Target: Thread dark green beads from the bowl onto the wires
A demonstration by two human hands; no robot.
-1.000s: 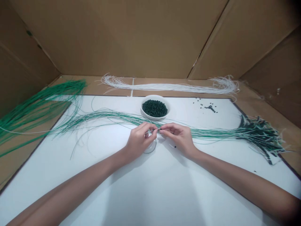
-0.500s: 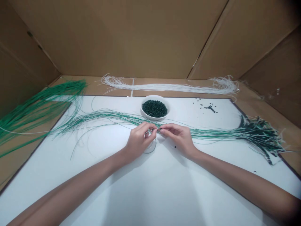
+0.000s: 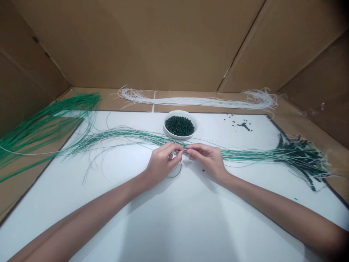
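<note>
My left hand [image 3: 165, 160] is closed in a pinch on a thin cord [image 3: 185, 149], whose short length shows between the two hands. Below the left fingers a loop of thin dark cord [image 3: 174, 177] hangs near the board. My right hand [image 3: 205, 158] pinches at the same spot, its fingertips almost meeting the left ones; whether a bead is between them is too small to tell. Just beyond the hands stands a white bowl [image 3: 164, 127] full of dark green beads [image 3: 179, 126]. A long bundle of green and white cords [image 3: 245, 155] runs behind both hands.
Strung dark beads [image 3: 297, 153] end the bundle at the right. Loose beads [image 3: 244, 126] lie at the back right, and a single bead [image 3: 203, 170] lies by my right hand. Green cords [image 3: 54, 120] spread at left; white cords [image 3: 191, 101] lie before the cardboard wall [image 3: 149, 47].
My left fingertips have shifted slightly to the right, towards the right hand. The right fingers have moved a little in their pinch. Everything else lies as before.
</note>
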